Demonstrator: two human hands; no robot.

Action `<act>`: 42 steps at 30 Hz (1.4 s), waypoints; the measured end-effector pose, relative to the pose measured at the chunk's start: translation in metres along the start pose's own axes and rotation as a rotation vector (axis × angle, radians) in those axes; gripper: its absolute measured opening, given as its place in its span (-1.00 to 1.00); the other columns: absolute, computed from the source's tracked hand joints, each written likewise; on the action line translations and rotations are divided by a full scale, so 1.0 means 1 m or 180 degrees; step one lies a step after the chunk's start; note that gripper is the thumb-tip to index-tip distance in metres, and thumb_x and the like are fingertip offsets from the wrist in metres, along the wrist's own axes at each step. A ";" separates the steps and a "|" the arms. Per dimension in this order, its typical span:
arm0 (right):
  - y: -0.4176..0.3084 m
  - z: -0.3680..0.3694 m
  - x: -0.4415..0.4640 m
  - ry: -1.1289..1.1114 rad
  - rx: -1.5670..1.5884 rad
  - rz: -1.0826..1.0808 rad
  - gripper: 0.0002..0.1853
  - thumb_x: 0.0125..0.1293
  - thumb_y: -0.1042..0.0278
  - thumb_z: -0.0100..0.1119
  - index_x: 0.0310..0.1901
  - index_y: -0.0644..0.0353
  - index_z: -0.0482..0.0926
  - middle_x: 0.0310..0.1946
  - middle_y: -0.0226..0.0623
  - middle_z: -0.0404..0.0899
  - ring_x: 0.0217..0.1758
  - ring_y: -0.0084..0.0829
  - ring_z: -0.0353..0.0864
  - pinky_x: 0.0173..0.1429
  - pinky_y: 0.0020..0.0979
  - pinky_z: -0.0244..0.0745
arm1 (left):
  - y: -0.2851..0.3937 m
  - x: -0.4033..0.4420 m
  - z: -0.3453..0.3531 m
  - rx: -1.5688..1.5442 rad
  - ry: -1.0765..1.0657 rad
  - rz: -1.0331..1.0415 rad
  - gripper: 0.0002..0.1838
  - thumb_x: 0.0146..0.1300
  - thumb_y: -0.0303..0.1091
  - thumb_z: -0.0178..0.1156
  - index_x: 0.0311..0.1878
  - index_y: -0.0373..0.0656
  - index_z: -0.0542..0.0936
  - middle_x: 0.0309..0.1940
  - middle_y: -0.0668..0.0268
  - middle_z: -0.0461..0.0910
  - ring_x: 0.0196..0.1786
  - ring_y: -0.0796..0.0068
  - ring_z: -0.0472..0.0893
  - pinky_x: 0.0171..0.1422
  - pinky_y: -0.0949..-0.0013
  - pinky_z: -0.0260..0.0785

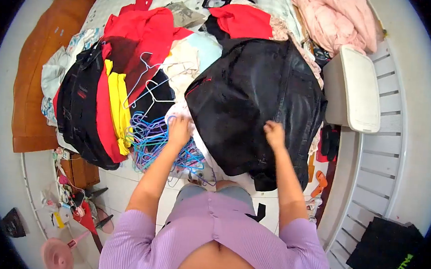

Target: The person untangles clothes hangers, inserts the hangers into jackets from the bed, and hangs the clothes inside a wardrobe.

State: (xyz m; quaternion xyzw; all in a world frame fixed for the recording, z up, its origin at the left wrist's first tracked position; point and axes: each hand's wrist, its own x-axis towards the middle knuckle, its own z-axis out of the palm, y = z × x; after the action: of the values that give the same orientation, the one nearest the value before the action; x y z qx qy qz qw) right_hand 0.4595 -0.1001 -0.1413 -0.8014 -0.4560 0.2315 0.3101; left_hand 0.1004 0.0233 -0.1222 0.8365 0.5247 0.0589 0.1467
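Note:
A large black jacket [243, 87] lies spread over the right half of the bed. My right hand [274, 134] is at its lower middle, fingers pinched together at the dark fabric; what they grip is too small to make out. My left hand [179, 130] is left of the jacket, beside a pile of blue and purple hangers [150, 148] and over pale cloth; its fingers are curled and what they hold is hidden. Two loose hangers [151, 88] lie above the pile. Left of them are a yellow garment [118, 109], a red garment [143, 31] and a black garment [81, 104].
A white bin [364, 89] stands at the right beside a white slatted rail [382, 144]. Pink bedding [336, 18] is heaped at the top right. A brown headboard [42, 69] borders the left. A pink fan-like object [57, 255] is at the lower left.

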 end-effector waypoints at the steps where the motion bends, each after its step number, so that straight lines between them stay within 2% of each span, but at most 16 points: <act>1: -0.001 0.017 -0.015 -0.0285 -0.0012 0.0036 -0.71 0.06 0.37 0.23 -0.17 0.31 0.61 -0.16 -0.01 0.59 -0.03 -0.09 0.55 0.09 -0.23 0.41 | -0.011 -0.028 0.011 0.0033 -0.0288 -0.0205 -0.52 -0.01 -0.29 0.28 0.05 -0.09 0.48 0.07 0.12 0.41 0.07 0.06 0.42 0.10 0.03 0.27; 3: 0.000 0.052 -0.047 -0.0407 -0.0094 0.0066 -0.69 0.06 0.31 0.22 -0.16 0.28 0.62 -0.15 -0.01 0.58 -0.01 -0.07 0.52 0.13 -0.20 0.38 | -0.021 -0.073 0.022 -0.0028 -0.0484 -0.0597 -0.51 0.00 -0.27 0.29 0.06 -0.08 0.46 0.13 0.12 0.36 0.21 0.08 0.32 0.22 -0.09 0.16; 7: 0.001 0.097 -0.103 -0.1218 -0.0202 0.0062 -0.62 0.07 0.23 0.21 -0.08 0.23 0.59 -0.06 -0.05 0.53 0.05 -0.06 0.47 0.16 -0.19 0.35 | -0.027 -0.111 0.032 0.0240 -0.0381 -0.0367 -0.52 0.01 -0.28 0.29 0.05 -0.06 0.46 0.17 0.13 0.32 0.34 0.09 0.18 0.32 -0.22 -0.02; 10: -0.007 0.117 -0.141 -0.1517 -0.0464 0.0088 -0.56 0.06 0.21 0.22 -0.04 0.28 0.55 -0.06 0.02 0.50 0.04 -0.01 0.46 0.18 -0.19 0.34 | -0.030 -0.106 0.028 0.0514 -0.0411 -0.0163 -0.67 0.02 -0.30 0.28 -0.11 -0.08 0.51 0.12 0.15 0.35 0.37 0.13 0.13 0.38 -0.28 -0.18; 14: -0.016 0.120 -0.160 -0.1562 -0.0734 0.0109 -0.52 0.05 0.21 0.24 -0.05 0.40 0.52 -0.10 0.12 0.50 0.05 0.02 0.45 0.17 -0.20 0.34 | -0.044 -0.085 0.028 0.0346 -0.0513 0.0345 -0.72 -0.04 -0.32 0.27 -0.20 -0.06 0.54 -0.08 0.22 0.45 0.22 0.17 0.31 0.33 -0.24 -0.01; 17: -0.031 0.112 -0.160 -0.1393 -0.0325 -0.0068 -0.60 0.10 0.26 0.21 -0.04 0.29 0.54 -0.06 0.04 0.49 0.03 -0.01 0.45 0.11 -0.18 0.37 | -0.040 -0.078 0.002 -0.0257 -0.0300 0.0682 -0.77 -0.07 -0.35 0.24 -0.26 -0.02 0.58 -0.22 0.28 0.47 0.01 0.21 0.44 0.29 -0.07 0.14; 19: -0.052 0.108 -0.156 -0.1102 -0.0029 -0.0142 -0.63 0.11 0.27 0.22 -0.08 0.30 0.56 -0.16 -0.02 0.54 -0.07 -0.05 0.52 0.06 -0.22 0.41 | -0.034 -0.075 -0.019 -0.0325 0.0412 0.1471 -0.80 -0.06 -0.40 0.20 -0.29 -0.02 0.60 -0.39 0.28 0.45 -0.19 0.22 0.46 -0.06 0.22 0.32; 21: -0.085 0.102 -0.150 -0.1369 0.0183 0.0002 -0.62 0.21 0.16 0.15 -0.09 0.32 0.56 -0.15 -0.08 0.56 -0.15 -0.18 0.57 0.01 -0.28 0.44 | -0.019 -0.082 -0.040 -0.0521 0.0142 0.1308 -0.76 -0.10 -0.39 0.19 -0.27 0.03 0.64 -0.38 0.31 0.45 -0.16 0.25 0.48 0.10 0.18 0.31; 25: -0.127 0.120 -0.150 -0.2024 0.1415 0.0345 -0.58 0.30 0.05 0.05 -0.04 0.27 0.54 -0.13 -0.19 0.57 -0.21 -0.33 0.58 -0.04 -0.35 0.45 | -0.023 -0.092 -0.029 -0.0572 0.0592 0.1783 -0.76 -0.03 -0.38 0.12 -0.25 0.04 0.65 -0.43 0.33 0.38 -0.22 0.26 0.41 -0.01 0.19 0.29; 27: -0.165 0.114 -0.154 -0.2901 0.2444 0.1548 -0.54 0.33 -0.04 -0.01 0.03 0.18 0.51 -0.12 -0.28 0.57 -0.19 -0.44 0.56 -0.08 -0.36 0.46 | -0.029 -0.101 -0.025 -0.0550 0.0370 0.1626 -0.75 0.03 -0.39 0.07 -0.21 0.03 0.64 -0.30 0.30 0.45 -0.11 0.23 0.44 0.08 0.15 0.28; 28: -0.170 0.119 -0.154 -0.3126 0.2283 0.1710 -0.54 0.27 0.01 0.10 0.10 0.11 0.47 -0.14 -0.33 0.57 -0.18 -0.45 0.56 -0.09 -0.37 0.47 | -0.031 -0.106 -0.023 -0.0425 0.0533 0.1404 -0.72 0.05 -0.39 0.05 -0.15 0.02 0.62 -0.19 0.25 0.46 -0.03 0.20 0.43 0.12 0.11 0.26; 31: -0.191 0.125 -0.163 -0.3289 0.1569 0.1169 -0.53 0.22 0.06 0.16 0.10 0.13 0.46 -0.16 -0.37 0.57 -0.21 -0.48 0.55 -0.10 -0.31 0.48 | -0.044 -0.125 -0.022 -0.0251 0.0616 0.0842 -0.60 0.07 -0.42 0.10 0.04 -0.03 0.52 0.07 0.14 0.39 0.15 0.12 0.38 0.22 0.06 0.22; 33: -0.166 0.148 -0.168 -0.3124 0.1301 0.1322 -0.60 0.20 0.15 0.17 0.04 0.12 0.51 -0.18 -0.26 0.61 -0.21 -0.31 0.60 -0.11 -0.23 0.48 | -0.056 -0.139 -0.022 -0.0747 0.0797 0.0003 -0.51 0.00 -0.45 0.20 0.09 -0.06 0.47 0.06 0.12 0.39 0.12 0.09 0.38 0.19 0.09 0.24; 35: -0.143 0.162 -0.170 -0.1828 0.0046 0.0294 -0.69 0.22 0.19 0.12 -0.04 0.10 0.56 -0.22 -0.08 0.62 -0.18 -0.10 0.60 -0.09 -0.19 0.47 | -0.083 -0.160 -0.010 -0.1086 0.0830 -0.0242 -0.50 -0.07 -0.47 0.28 0.05 -0.11 0.48 0.05 0.09 0.39 0.09 0.06 0.39 0.16 0.11 0.25; 36: -0.144 0.158 -0.169 -0.1581 0.0178 0.0271 -0.74 0.25 0.21 0.06 -0.10 0.09 0.58 -0.22 0.03 0.57 -0.12 -0.01 0.55 -0.08 -0.20 0.45 | -0.096 -0.173 -0.006 -0.1166 0.0872 -0.0551 -0.52 -0.06 -0.47 0.27 0.02 -0.12 0.49 0.02 0.09 0.41 0.07 0.04 0.39 0.15 0.11 0.26; 42: -0.172 0.132 -0.152 -0.1100 0.0040 -0.0009 -0.75 0.30 0.22 0.03 -0.07 0.09 0.58 -0.38 -0.04 0.60 -0.29 -0.10 0.60 -0.19 -0.26 0.45 | -0.168 -0.247 0.029 -0.1194 0.0629 -0.1682 -0.63 -0.01 -0.40 0.26 -0.06 -0.14 0.52 -0.13 0.09 0.48 0.02 0.04 0.43 0.10 0.13 0.29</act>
State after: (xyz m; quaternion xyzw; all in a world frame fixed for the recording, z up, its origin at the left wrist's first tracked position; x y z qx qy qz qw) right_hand 0.1990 -0.1281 -0.0986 -0.7471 -0.5022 0.3682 0.2323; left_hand -0.1454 -0.1348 -0.1879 0.6202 0.7151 0.1951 0.2565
